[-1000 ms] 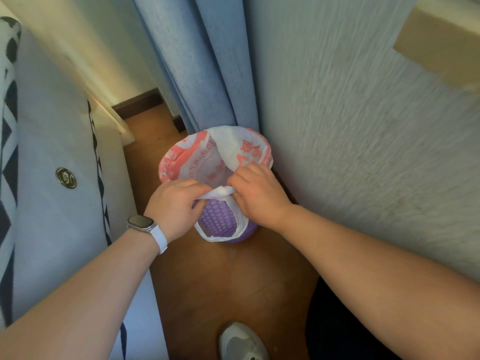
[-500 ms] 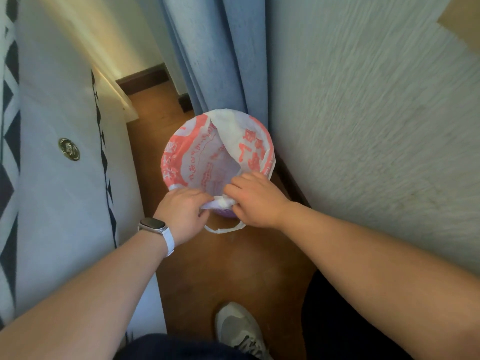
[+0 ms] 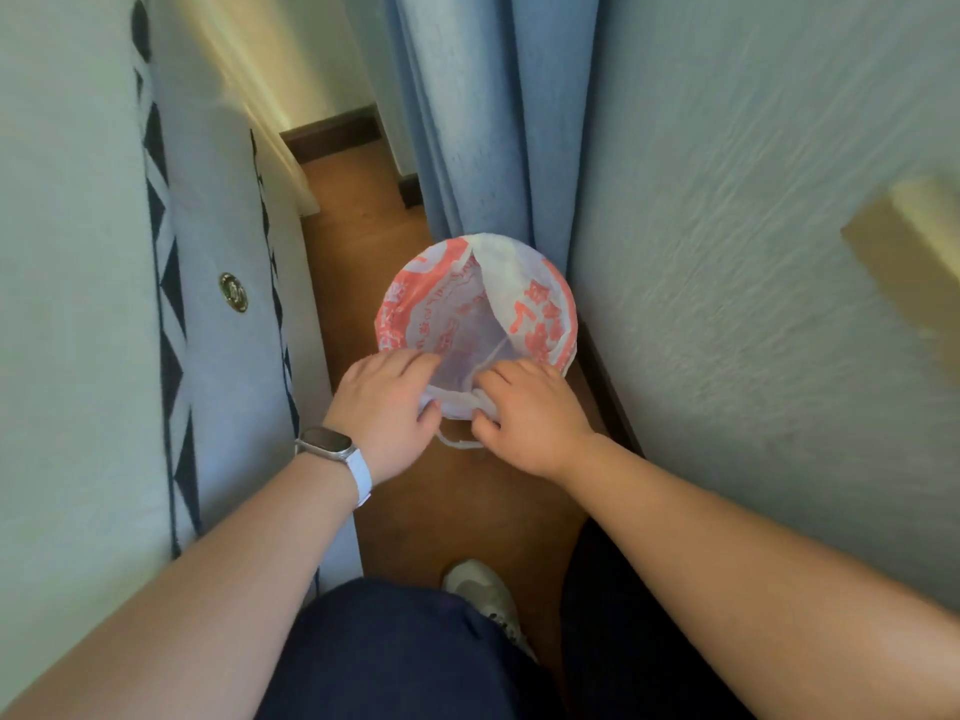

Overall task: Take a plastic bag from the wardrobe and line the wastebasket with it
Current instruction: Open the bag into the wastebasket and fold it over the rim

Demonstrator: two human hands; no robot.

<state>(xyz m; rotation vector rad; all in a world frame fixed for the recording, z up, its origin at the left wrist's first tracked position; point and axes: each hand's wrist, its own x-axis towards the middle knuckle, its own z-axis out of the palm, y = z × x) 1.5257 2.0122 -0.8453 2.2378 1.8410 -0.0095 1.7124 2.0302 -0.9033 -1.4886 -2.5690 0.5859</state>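
Our left hand (image 3: 384, 407) and right hand (image 3: 530, 413) both pinch the gathered near edge of the plastic bag (image 3: 447, 304). Their fingers curl over the rolled film as we work it down over the rim of the wastebasket, which the bag hides almost wholly. A loose handle loop (image 3: 457, 443) hangs just below the hands, on the near side of the bag. The far and side parts of the bag's round mouth look stretched taut, so we judge the lining nearly done, with the near edge the last to seat. The next move, as we read it, calls for a gentle downward tuck of that edge and the dangling loop. The film is thin, translucent white with red print, and it creases easily. Beyond the bag hangs a blue woven curtain (image 3: 467, 122). To the bag's right stands a rough-textured pale wall (image 3: 727, 252), and beneath it lies a smooth brown wooden floor (image 3: 467, 501).
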